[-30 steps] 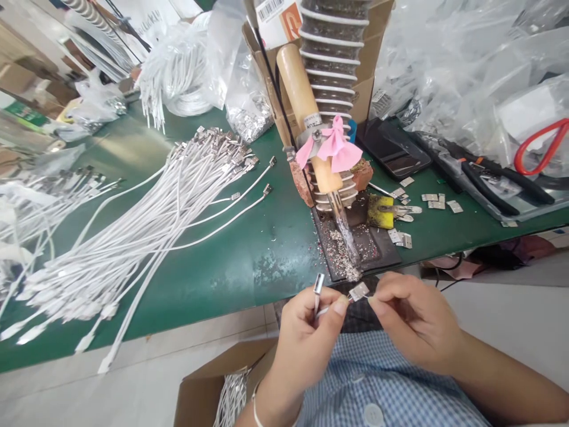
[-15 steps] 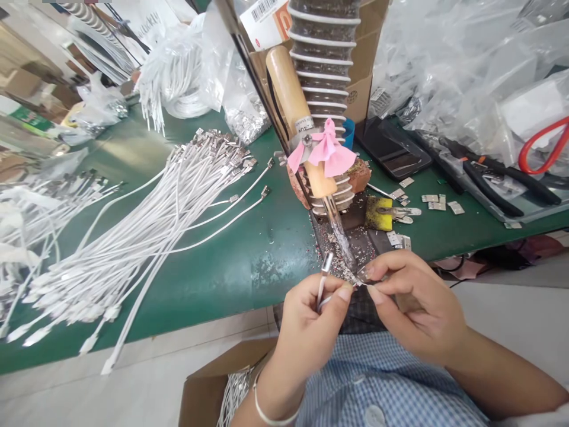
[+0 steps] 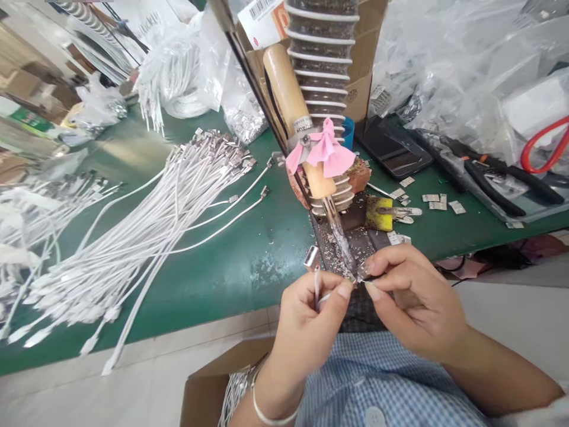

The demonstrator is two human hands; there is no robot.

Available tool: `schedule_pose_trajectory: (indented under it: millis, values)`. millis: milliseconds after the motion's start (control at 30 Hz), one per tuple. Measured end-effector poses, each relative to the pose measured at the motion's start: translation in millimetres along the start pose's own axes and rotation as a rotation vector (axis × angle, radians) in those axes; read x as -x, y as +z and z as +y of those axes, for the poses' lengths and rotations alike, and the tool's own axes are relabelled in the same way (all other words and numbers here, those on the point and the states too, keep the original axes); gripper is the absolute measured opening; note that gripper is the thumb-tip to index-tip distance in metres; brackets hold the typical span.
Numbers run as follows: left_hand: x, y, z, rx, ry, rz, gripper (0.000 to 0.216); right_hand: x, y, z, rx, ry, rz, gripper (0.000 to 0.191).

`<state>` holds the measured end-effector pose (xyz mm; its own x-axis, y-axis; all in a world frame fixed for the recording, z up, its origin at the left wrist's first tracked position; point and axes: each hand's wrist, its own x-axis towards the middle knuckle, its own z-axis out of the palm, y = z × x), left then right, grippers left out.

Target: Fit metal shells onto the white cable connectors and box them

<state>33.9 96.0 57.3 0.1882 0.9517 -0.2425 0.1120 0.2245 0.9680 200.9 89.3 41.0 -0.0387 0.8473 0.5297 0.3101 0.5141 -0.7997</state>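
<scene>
White cable with rectangular silver metal plug: pinched in left hand, beside the tip of tan wooden-handled soldering iron. Right hand: fingertips near tip; grasp cannot be told. Risk: burnt fingers or scorched cable, should either hand slip.

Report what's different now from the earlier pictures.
The right hand has risen, bringing its fingers close to the iron tip; the small metal piece is now mostly hidden. The metal plug above the left hand has tipped leftward. Nothing visibly let go. The cable pile and yellow sponge stayed put.
</scene>
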Motion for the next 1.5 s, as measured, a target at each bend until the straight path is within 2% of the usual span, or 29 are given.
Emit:
schedule_pose_trajectory:
  millis: [400,633,833,1500]
  values:
    - [0.5,-0.3,0.5,0.020,0.015,-0.026,0.021,0.8,0.1,-1.1,-0.001,0.002,-0.004,0.024]
    - [1.5,-2.1,-2.7,-0.050,0.017,-0.017,0.022,3.2,2.4,-0.4,0.029,-0.008,-0.041,0.021]
    - [1.2,-1.8,-1.8,-0.049,-0.004,-0.036,0.023,5.5,3.3,1.7,0.011,0.013,-0.022,0.021]
    - [1.5,0.1,0.6,-0.054,0.055,-0.022,0.021,2.1,2.7,-1.2,-0.036,0.056,-0.012,0.021]
